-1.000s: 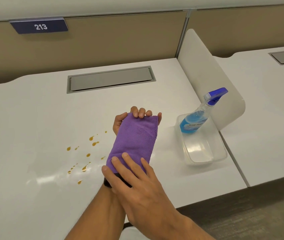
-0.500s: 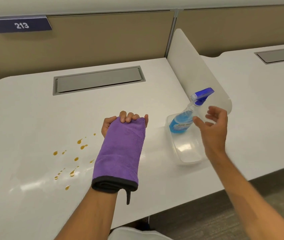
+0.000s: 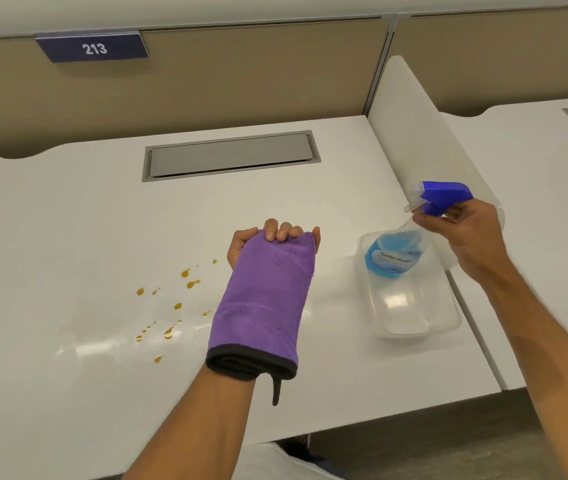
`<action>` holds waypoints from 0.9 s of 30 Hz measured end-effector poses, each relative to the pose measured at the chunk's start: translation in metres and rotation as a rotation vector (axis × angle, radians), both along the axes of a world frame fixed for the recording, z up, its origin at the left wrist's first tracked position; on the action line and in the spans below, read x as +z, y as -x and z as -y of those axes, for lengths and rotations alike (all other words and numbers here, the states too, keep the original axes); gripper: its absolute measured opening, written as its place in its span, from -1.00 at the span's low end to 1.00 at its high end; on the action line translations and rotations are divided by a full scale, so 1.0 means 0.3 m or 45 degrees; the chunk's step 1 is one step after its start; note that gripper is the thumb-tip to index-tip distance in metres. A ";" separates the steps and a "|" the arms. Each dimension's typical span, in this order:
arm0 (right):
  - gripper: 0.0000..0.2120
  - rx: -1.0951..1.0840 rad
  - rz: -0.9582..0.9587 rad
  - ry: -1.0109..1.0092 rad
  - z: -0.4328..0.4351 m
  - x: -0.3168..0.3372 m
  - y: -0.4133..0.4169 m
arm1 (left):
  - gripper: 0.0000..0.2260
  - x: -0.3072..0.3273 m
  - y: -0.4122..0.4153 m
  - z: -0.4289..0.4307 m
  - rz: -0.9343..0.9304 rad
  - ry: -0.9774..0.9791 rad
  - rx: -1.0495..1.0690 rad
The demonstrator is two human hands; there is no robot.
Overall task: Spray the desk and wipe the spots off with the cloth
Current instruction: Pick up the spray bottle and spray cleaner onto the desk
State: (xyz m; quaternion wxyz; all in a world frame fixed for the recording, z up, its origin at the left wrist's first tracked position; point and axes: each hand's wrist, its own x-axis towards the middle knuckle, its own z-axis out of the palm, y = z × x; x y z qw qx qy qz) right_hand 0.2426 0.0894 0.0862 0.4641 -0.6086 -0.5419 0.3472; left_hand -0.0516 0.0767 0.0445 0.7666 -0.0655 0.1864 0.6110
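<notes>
Presently, the left hand [image 3: 277,237] is closed on the far edge of the purple cloth [image 3: 265,303], which drapes back over the wrist above the white desk [image 3: 67,237]. Amber spots [image 3: 171,306] lie just left of it. The right hand [image 3: 466,233] grips the spray bottle [image 3: 400,251] at its neck, over the clear tub [image 3: 445,323] at right.

White "213" on blue nameplate [image 3: 92,47]; spray bottle [image 3: 395,252] label print blurred, unreadable.

Cloth-draped left hand [image 3: 275,237], spray bottle [image 3: 410,237] in right hand [image 3: 466,233]
</notes>
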 end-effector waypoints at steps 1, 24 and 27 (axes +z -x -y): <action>-0.61 -0.013 -0.034 -0.045 0.008 0.009 0.000 | -0.82 0.000 0.002 -0.001 0.001 0.002 0.006; -0.73 0.271 -0.177 0.062 0.266 0.341 0.419 | -0.83 0.091 0.118 -0.075 -0.041 -0.182 -0.052; -0.91 0.361 -0.019 0.191 0.315 0.284 0.517 | -0.82 0.105 0.141 -0.082 -0.073 -0.203 -0.052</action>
